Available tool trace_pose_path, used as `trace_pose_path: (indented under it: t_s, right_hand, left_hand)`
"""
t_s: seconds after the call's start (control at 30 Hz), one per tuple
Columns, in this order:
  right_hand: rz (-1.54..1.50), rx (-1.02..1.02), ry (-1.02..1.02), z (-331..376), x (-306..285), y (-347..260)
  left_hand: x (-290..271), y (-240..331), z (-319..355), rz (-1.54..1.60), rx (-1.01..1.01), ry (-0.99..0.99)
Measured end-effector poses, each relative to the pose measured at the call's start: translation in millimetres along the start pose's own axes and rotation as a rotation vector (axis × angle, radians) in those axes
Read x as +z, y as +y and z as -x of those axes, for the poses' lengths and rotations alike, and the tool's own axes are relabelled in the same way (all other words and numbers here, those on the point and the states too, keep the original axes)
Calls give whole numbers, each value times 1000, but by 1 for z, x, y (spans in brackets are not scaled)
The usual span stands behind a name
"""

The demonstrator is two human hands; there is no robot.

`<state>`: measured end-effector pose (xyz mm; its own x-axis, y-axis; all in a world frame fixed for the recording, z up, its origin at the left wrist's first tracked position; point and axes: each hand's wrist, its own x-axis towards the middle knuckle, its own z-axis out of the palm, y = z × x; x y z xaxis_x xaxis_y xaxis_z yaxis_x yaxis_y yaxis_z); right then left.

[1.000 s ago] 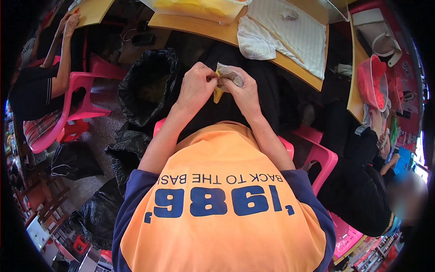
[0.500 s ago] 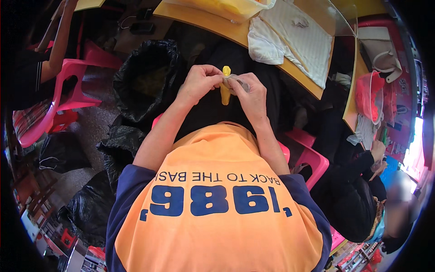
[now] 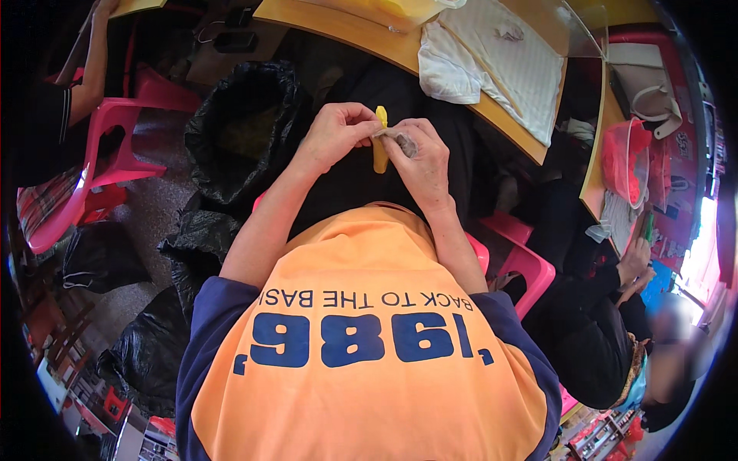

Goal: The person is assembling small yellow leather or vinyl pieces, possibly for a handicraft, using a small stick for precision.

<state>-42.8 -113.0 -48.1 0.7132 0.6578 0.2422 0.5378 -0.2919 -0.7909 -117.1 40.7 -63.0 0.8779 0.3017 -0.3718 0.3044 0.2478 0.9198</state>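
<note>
- The left hand (image 3: 332,134) and the right hand (image 3: 419,157) meet over the lap, both pinched closed on a small yellow strip (image 3: 380,150) that hangs upright between them; the right hand's fingers also pinch a greyish scrap (image 3: 401,140) at the strip's top.
- The hold looks like fingertips only, so the strip could slip and drop onto the dark lap or the floor.
- Pulling the scrap too hard may tear it or snap the strip.
- An open black bag (image 3: 242,131) stands just to the left; a dropped piece may fall beside it rather than in.
</note>
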Motion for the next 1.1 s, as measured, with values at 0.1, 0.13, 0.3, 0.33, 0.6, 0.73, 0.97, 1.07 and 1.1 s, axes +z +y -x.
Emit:
trace_pose_path:
  t_s: [0.1,0.13,0.3,0.33,0.6,0.73,0.97,1.07,1.1]
  right_hand:
    - [20,12,5,1,0,2]
    - [43,16,15,2,0,3]
    - [83,0,15,1,1,5]
    - [80,11,10,0,2,4]
    - [36,-5,58,1,2,5]
    - [222,41,81,0,3,7]
    - [287,-158,119,-1,8,6]
    - [12,4,93,-1,4,10]
    - [11,0,94,0,5,12]
  left_hand:
    - [-2,-2,-2,3,18,-52]
    - [-2,-2,-3,-27,36,-66]
    - [-3,0,-3,-82,47,-95]
    - [-2,-1,-2,-109,55,-80]
    - [12,5,6,-283,184,42]
    - [15,-2,7,-445,406,124]
    - [36,-4,7,-492,569,359]
    - [31,-2,2,-470,590,299]
    - [31,-2,0,-471,594,301]
